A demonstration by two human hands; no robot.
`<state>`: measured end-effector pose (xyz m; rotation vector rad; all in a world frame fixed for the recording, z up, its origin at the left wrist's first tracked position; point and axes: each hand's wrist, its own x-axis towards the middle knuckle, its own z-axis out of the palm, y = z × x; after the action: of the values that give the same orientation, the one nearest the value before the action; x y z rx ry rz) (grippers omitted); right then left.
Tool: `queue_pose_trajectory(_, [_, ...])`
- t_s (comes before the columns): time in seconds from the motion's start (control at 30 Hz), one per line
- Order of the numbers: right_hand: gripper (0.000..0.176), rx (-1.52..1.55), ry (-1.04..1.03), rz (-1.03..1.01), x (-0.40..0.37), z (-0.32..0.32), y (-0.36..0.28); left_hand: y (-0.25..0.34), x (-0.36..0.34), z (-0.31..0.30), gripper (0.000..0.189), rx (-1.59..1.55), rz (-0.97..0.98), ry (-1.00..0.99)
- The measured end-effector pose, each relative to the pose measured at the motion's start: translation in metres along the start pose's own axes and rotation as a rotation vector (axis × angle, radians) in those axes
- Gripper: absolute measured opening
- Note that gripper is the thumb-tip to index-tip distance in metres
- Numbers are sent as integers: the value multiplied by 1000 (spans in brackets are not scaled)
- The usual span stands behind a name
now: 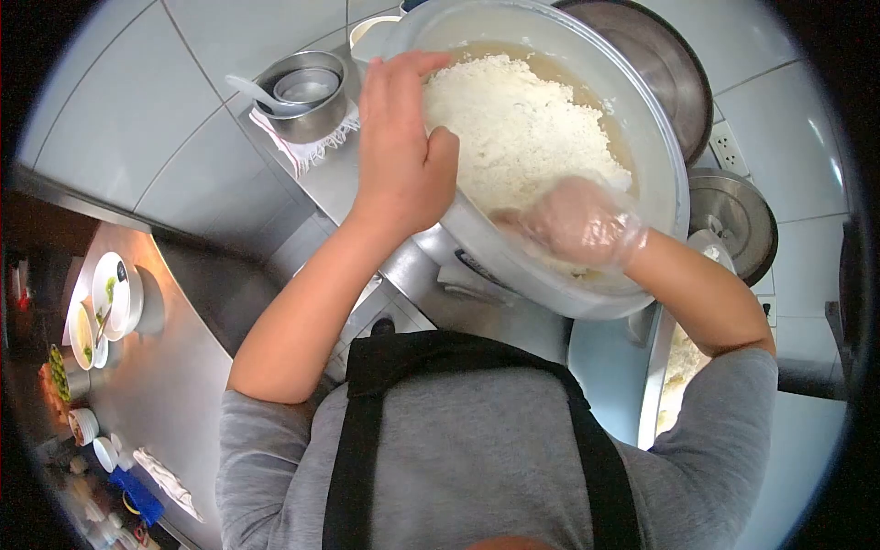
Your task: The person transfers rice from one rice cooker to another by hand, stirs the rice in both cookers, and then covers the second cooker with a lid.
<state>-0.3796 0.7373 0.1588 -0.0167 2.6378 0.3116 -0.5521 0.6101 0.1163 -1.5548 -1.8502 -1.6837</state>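
A large translucent tub [674, 137] holds a mound of white grains that look like rice [522, 128], with cloudy liquid along the far side. My left hand [403, 142] is bare and closed over the tub's left rim, fingers bent across it and thumb on the near side. Inside the tub, my right hand [577, 220] wears a clear plastic glove and touches the near part of the mound. Its fingers are blurred and partly hidden, so whether it grasps any grains is unclear.
A metal pot [327, 121] with a bowl and ladle stands left on a cloth. Round dark pan [642, 55] and metal lid [733, 215] lean at the wall, near an outlet. A tray of pale grains [683, 367] lies right; bowls [133, 298] sit on the left counter [174, 394].
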Motion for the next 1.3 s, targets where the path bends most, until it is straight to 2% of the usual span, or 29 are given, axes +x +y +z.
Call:
queue_pose_trajectory(0.07, [36,70,-145,44,-11,5,8,1,0,0,55,-1,-24,-2])
queue_pose_trajectory(0.13, [37,206,-51,6,-6,4,31,-1,0,-1,55,16,-6,-12])
queue_pose_trajectory(0.2, [36,338,201,-53,11,26,76,-2,1,0,55,11,-2,-22])
queue_pose_trajectory(0.23, [36,397,407,-95,26,47,103,-2,0,0,55,0,-8,-23])
queue_pose_trajectory(0.27, [35,335,428,78,37,39,116,-2,0,0,55,-9,-15,-23])
queue_pose_trajectory(0.3, [36,219,279,350,51,22,122,-2,0,0,54,-13,-19,-26])
queue_pose_trajectory(0.4, [36,54,281,626,85,27,150,-2,1,0,53,-13,-25,-31])
queue_pose_trajectory(0.53, [39,-275,312,352,81,43,137,-4,1,1,51,-10,10,-12])
queue_pose_trajectory(0.6, [40,-319,425,161,56,43,124,-4,1,1,50,-22,22,-2])
queue_pose_trajectory(0.7, [40,-229,128,222,33,24,75,-4,0,2,49,-32,35,19])
queue_pose_trajectory(0.83, [47,-195,75,185,4,30,47,-7,-1,3,49,6,70,38])
queue_pose_trajectory(1.03, [50,183,-85,160,-19,27,2,-6,-2,4,49,-3,35,65])
queue_pose_trajectory(1.13, [49,403,51,221,-24,37,8,-7,-2,4,49,-6,34,74])
queue_pose_trajectory(1.2, [47,841,210,222,-32,54,25,-6,-2,5,49,-1,28,74])
queue_pose_trajectory(1.27, [46,733,356,201,-38,53,38,-6,-3,6,49,19,24,89])
queue_pose_trajectory(1.3, [46,405,407,200,-46,45,43,-5,-4,4,50,42,8,76])
